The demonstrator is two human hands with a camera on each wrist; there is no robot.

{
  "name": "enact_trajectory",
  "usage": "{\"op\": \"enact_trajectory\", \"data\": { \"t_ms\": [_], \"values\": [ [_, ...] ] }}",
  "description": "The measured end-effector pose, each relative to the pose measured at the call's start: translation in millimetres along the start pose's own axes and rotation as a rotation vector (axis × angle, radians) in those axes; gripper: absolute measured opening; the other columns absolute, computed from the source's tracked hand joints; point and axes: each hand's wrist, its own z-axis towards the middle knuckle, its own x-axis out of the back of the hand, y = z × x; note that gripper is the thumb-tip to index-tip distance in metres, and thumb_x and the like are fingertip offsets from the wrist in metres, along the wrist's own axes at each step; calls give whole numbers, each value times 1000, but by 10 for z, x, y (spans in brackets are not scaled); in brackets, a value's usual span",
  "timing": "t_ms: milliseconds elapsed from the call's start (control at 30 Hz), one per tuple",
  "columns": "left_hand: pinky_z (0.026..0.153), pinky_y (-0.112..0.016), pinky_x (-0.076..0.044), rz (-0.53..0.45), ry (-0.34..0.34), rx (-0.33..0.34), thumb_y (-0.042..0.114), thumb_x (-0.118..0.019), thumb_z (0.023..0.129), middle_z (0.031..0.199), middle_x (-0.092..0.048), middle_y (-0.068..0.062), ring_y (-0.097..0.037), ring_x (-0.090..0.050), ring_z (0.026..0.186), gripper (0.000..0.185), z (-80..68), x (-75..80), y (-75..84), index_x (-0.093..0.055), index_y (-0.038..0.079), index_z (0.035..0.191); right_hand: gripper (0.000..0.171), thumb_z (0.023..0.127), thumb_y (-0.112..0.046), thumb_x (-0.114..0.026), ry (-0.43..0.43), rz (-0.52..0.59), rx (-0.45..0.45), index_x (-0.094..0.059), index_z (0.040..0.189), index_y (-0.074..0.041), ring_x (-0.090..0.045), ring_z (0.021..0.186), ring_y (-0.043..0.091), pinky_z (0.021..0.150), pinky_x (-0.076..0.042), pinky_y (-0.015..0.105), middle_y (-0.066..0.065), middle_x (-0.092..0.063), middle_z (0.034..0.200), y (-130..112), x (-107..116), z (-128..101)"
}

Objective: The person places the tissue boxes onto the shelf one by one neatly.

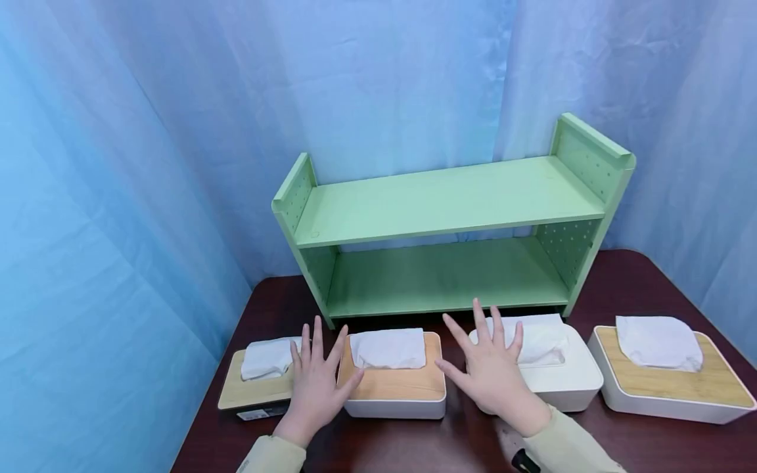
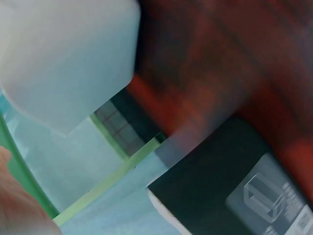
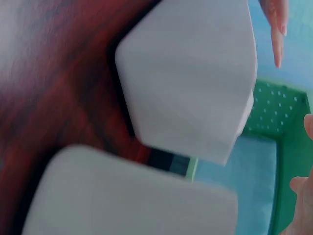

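In the head view my left hand [image 1: 315, 387] hovers with spread fingers between two tissue boxes: a black one with a wooden lid [image 1: 254, 393] on the left and a white one with a wooden lid [image 1: 393, 387] on the right. My right hand [image 1: 491, 371], fingers also spread, is over the left part of an all-white tissue box [image 1: 570, 378]. Neither hand grips anything. Whether the fingers touch the boxes cannot be told. In the left wrist view the black box's side [image 2: 215, 181] shows a printed label. The right wrist view shows white box sides [image 3: 186, 73] and some fingertips.
A green two-tier shelf [image 1: 449, 197] stands behind the boxes. Farthest right is another white tissue box with a wooden lid [image 1: 674, 384]. White tissue sticks out of each box. All stand on a dark red-brown table [image 1: 390, 453], with blue curtains [image 1: 378, 79] around it.
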Motion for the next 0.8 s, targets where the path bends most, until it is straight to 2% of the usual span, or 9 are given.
{"op": "enact_trajectory", "data": {
  "t_ms": [233, 333, 467, 600, 700, 800],
  "values": [
    [104, -65, -26, -67, -28, -69, 53, -63, 82, 155, -4, -27, -49, -10, 140, 80, -128, -142, -12, -35, 18, 148, 70, 85, -55, -58, -17, 23, 65, -39, 145, -26, -9, 140, 48, 105, 0, 68, 24, -11, 156, -152, -188, -44],
    [101, -65, -32, -95, -100, -39, 59, -63, 80, 154, -3, -27, -50, -9, 139, 84, -164, -193, -20, -33, 20, 149, 69, 86, -54, -58, -20, 49, 111, -40, 145, -25, -13, 139, 48, 106, -4, 65, 24, -10, 155, -202, -277, -67],
    [97, -69, -33, -175, -200, 29, 61, -67, 75, 154, 0, -28, -53, -6, 138, 93, -184, -245, -37, -27, 23, 151, 68, 87, -52, -59, -56, 104, 140, -40, 145, -24, -17, 137, 50, 106, -13, 65, 26, -9, 155, -255, -385, -94],
    [96, -73, -28, -289, -249, 71, 56, -75, 71, 154, 5, -29, -55, 0, 138, 101, -173, -279, -46, -22, 25, 152, 71, 88, -55, -56, -177, 208, 70, -35, 148, -24, -15, 135, 57, 99, -26, 70, 28, -2, 155, -277, -461, -116],
    [97, -74, -26, -336, -264, 82, 52, -78, 69, 153, 5, -30, -58, -1, 137, 105, -164, -293, -54, -21, 25, 152, 78, 86, -56, -58, -263, 305, -5, -30, 150, -22, -15, 133, 60, 91, -35, 70, 28, 5, 155, -282, -497, -117],
    [97, -74, -24, -358, -272, 93, 50, -80, 68, 153, 4, -32, -60, -3, 135, 106, -163, -296, -62, -21, 24, 152, 87, 80, -54, -67, -282, 379, -48, -28, 150, -18, -27, 129, 60, 86, -44, 62, 30, 12, 154, -290, -541, -101]
  ]
}}
